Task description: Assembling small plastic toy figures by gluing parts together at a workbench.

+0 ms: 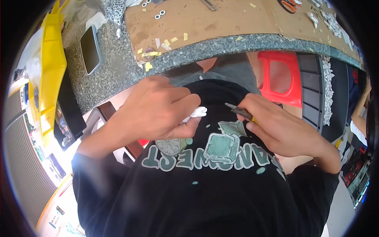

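In front of my chest, my left hand [167, 108] is closed, pinching a small white piece [199, 112] between thumb and forefinger. One lumpy end of that piece sticks out toward the right; the remainder is hidden in my fingers. My right hand [272, 122] grips a narrow pointed tool [241, 112] with a grey tip, a dark body and a bit of yellow at the handle. Whether it is a small knife or pliers I cannot make out. Its tip points left at the white piece, with a gap between them.
Ahead lies a speckled stone worktop [114, 75] covered partly by brown cardboard [221, 23], with yellow and white scraps on it. A phone [90, 50] lies at left, orange-handled scissors [288, 5] and white pieces [332, 26] at far right. A red stool [280, 77] stands below the worktop.
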`<action>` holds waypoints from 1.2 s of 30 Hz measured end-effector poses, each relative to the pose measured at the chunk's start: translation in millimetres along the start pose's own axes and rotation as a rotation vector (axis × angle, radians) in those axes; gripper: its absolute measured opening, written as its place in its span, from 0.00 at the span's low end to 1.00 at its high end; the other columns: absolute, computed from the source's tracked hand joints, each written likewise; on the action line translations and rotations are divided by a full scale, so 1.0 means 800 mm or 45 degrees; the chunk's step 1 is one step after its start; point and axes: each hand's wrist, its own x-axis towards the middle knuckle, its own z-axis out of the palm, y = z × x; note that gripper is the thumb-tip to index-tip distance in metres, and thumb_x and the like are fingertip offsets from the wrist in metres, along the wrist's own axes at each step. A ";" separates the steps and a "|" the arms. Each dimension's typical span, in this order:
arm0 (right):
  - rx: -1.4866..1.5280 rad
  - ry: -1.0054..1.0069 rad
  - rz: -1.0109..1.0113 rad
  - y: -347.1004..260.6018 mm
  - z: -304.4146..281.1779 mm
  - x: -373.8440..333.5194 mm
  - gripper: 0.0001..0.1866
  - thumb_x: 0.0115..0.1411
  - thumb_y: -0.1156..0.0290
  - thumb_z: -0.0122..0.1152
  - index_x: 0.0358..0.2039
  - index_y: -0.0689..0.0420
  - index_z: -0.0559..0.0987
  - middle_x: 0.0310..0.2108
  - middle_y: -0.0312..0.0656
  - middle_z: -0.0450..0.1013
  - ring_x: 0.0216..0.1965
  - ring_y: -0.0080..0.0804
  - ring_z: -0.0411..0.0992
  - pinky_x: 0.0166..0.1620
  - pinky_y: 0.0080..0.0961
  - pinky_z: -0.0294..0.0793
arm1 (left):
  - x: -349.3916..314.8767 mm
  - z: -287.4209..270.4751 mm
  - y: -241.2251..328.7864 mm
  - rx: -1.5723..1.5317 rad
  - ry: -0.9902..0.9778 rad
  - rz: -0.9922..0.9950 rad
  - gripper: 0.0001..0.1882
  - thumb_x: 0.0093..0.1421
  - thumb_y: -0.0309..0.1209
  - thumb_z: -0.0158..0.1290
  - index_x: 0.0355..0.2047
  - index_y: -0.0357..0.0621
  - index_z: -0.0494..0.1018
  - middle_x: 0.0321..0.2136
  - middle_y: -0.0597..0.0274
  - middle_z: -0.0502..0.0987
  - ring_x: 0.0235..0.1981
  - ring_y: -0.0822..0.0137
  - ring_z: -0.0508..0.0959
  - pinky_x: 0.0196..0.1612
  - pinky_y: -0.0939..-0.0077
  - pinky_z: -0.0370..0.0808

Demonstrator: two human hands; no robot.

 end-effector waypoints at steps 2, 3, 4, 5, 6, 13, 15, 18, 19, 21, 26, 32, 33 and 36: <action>-0.211 -0.295 -0.070 -0.008 -0.011 0.007 0.10 0.59 0.76 0.50 0.41 0.62 0.65 0.37 0.47 0.63 0.41 0.46 0.66 0.43 0.37 0.64 | 0.006 -0.003 0.005 0.030 -0.019 0.004 0.14 0.43 0.36 0.56 0.15 0.45 0.61 0.10 0.65 0.60 0.09 0.62 0.64 0.15 0.69 0.62; -0.216 -0.291 -0.067 -0.013 -0.014 0.008 0.10 0.59 0.76 0.50 0.41 0.62 0.65 0.37 0.47 0.63 0.41 0.46 0.66 0.43 0.37 0.64 | 0.009 -0.003 0.006 0.056 -0.045 0.005 0.14 0.43 0.36 0.55 0.15 0.45 0.61 0.09 0.65 0.60 0.09 0.62 0.64 0.15 0.69 0.62; -0.226 -0.346 -0.041 -0.018 -0.015 0.011 0.10 0.59 0.75 0.51 0.41 0.62 0.66 0.37 0.47 0.63 0.41 0.46 0.66 0.43 0.38 0.65 | 0.010 -0.003 0.007 0.057 -0.042 0.002 0.14 0.43 0.36 0.55 0.15 0.45 0.61 0.09 0.65 0.60 0.09 0.62 0.64 0.15 0.69 0.62; -0.236 -0.401 -0.014 -0.021 -0.017 0.013 0.11 0.59 0.75 0.52 0.42 0.62 0.66 0.36 0.47 0.64 0.40 0.47 0.66 0.43 0.39 0.65 | 0.011 -0.002 0.008 0.071 -0.045 0.010 0.14 0.43 0.36 0.55 0.15 0.45 0.61 0.09 0.65 0.61 0.09 0.62 0.65 0.14 0.69 0.63; -0.238 -0.403 -0.014 -0.023 -0.018 0.015 0.11 0.59 0.75 0.52 0.42 0.62 0.66 0.36 0.47 0.64 0.40 0.47 0.66 0.43 0.39 0.65 | 0.012 -0.002 0.009 0.084 -0.049 0.020 0.15 0.43 0.36 0.55 0.15 0.45 0.61 0.09 0.65 0.61 0.09 0.62 0.65 0.14 0.69 0.63; -0.393 -0.448 -0.035 -0.038 -0.023 0.019 0.12 0.59 0.73 0.53 0.42 0.62 0.67 0.35 0.47 0.65 0.40 0.48 0.67 0.42 0.38 0.67 | 0.011 -0.002 0.016 0.074 -0.056 0.027 0.15 0.42 0.36 0.56 0.13 0.44 0.61 0.08 0.64 0.62 0.09 0.62 0.66 0.13 0.69 0.64; -0.412 -0.458 -0.022 -0.042 -0.026 0.019 0.12 0.59 0.73 0.53 0.42 0.63 0.67 0.34 0.48 0.65 0.40 0.48 0.67 0.41 0.38 0.67 | 0.010 -0.003 0.016 0.040 -0.130 0.033 0.13 0.39 0.32 0.56 0.16 0.44 0.62 0.12 0.64 0.59 0.11 0.62 0.63 0.16 0.69 0.62; -0.455 -0.437 -0.010 -0.047 -0.030 0.017 0.11 0.59 0.73 0.53 0.41 0.62 0.67 0.33 0.48 0.65 0.38 0.49 0.67 0.40 0.38 0.67 | 0.018 -0.005 0.016 0.106 -0.068 0.083 0.15 0.41 0.35 0.56 0.12 0.44 0.61 0.07 0.64 0.62 0.08 0.61 0.67 0.14 0.70 0.65; -0.487 -0.457 0.011 -0.051 -0.031 0.016 0.11 0.59 0.72 0.53 0.40 0.62 0.67 0.32 0.48 0.65 0.37 0.49 0.67 0.39 0.39 0.67 | 0.021 -0.005 0.016 0.105 -0.071 0.091 0.15 0.41 0.35 0.56 0.12 0.44 0.61 0.07 0.64 0.62 0.08 0.61 0.67 0.14 0.70 0.65; -0.515 -0.471 0.037 -0.056 -0.035 0.016 0.10 0.59 0.71 0.53 0.39 0.62 0.66 0.32 0.48 0.66 0.36 0.49 0.67 0.38 0.40 0.66 | 0.026 -0.006 0.015 0.107 -0.098 0.128 0.16 0.41 0.35 0.56 0.12 0.44 0.60 0.07 0.64 0.62 0.08 0.61 0.67 0.14 0.70 0.65; -0.386 -0.587 0.231 -0.063 -0.044 0.022 0.09 0.60 0.70 0.53 0.32 0.63 0.66 0.27 0.49 0.67 0.34 0.50 0.67 0.36 0.41 0.66 | 0.034 -0.007 0.016 0.129 -0.115 0.156 0.16 0.41 0.36 0.56 0.12 0.44 0.60 0.07 0.64 0.62 0.08 0.61 0.67 0.14 0.69 0.66; -0.244 -0.493 0.396 -0.060 -0.035 0.019 0.10 0.54 0.73 0.58 0.25 0.64 0.67 0.23 0.52 0.68 0.31 0.54 0.68 0.34 0.42 0.65 | 0.034 -0.002 0.014 0.106 -0.136 0.173 0.14 0.39 0.34 0.56 0.14 0.44 0.61 0.10 0.64 0.61 0.10 0.63 0.65 0.15 0.71 0.62; -0.239 -0.494 0.400 -0.056 -0.032 0.017 0.10 0.54 0.73 0.58 0.25 0.64 0.67 0.23 0.52 0.68 0.31 0.54 0.68 0.34 0.42 0.65 | 0.032 -0.002 0.014 0.076 -0.141 0.173 0.12 0.38 0.33 0.56 0.16 0.44 0.62 0.13 0.64 0.59 0.11 0.64 0.63 0.16 0.71 0.59; -0.291 -0.380 0.250 -0.041 -0.019 0.009 0.08 0.48 0.81 0.58 0.25 0.64 0.67 0.24 0.51 0.68 0.30 0.55 0.68 0.31 0.44 0.65 | 0.029 -0.002 0.018 0.009 -0.150 0.159 0.12 0.37 0.32 0.55 0.17 0.44 0.62 0.13 0.64 0.59 0.11 0.64 0.63 0.16 0.72 0.59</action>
